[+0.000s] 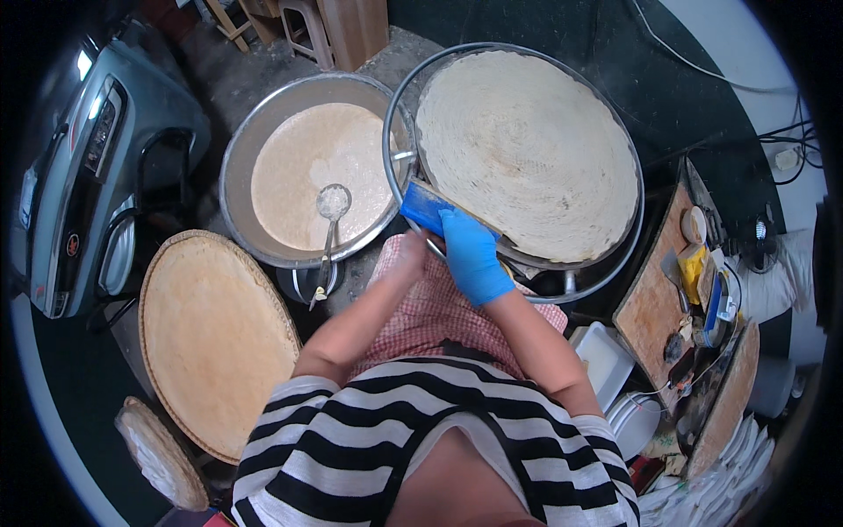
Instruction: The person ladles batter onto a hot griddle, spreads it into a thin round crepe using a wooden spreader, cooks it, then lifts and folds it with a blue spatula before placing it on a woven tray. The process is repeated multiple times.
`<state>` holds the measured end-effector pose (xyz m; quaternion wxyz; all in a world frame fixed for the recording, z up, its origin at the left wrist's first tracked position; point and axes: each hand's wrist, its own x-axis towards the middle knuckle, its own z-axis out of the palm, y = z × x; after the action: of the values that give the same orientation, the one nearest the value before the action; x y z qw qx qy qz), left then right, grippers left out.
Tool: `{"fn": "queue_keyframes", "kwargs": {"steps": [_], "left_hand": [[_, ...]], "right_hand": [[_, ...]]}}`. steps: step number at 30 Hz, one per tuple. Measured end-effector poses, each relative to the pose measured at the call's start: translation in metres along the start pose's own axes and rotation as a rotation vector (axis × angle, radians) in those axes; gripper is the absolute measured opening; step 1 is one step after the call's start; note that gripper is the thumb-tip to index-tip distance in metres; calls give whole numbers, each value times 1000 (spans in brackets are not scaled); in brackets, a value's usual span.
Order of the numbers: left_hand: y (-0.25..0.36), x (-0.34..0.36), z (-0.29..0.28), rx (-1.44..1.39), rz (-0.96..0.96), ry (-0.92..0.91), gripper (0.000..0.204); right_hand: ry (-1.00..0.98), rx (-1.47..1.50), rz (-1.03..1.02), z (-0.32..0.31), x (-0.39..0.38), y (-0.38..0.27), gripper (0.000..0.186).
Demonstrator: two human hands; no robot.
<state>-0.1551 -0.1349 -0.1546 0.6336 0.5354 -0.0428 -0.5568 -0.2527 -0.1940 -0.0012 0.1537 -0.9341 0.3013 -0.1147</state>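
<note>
hands (474, 256) — right (gloved) gripping blue tool (427, 207), batter (527, 149)

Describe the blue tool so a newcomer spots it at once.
Find the big pale disc, just right of the metal basin. At the disc's near left edge, the gloved right hand grips the blue tool. Its straight edges and deeper blue set it apart from the lighter, wrinkled glove.
</note>
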Motion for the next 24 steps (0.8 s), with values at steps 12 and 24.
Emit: {"fn": "queue_keyframes", "kwargs": {"steps": [12, 24], "left_hand": [[41, 38, -21, 42, 104, 128, 28], [-27, -8, 16, 413, 155, 40, 18]], "right_hand": [[-25, 27, 30, -3, 18, 2, 34], [61, -17, -23, -3, 34, 5, 27]]}}
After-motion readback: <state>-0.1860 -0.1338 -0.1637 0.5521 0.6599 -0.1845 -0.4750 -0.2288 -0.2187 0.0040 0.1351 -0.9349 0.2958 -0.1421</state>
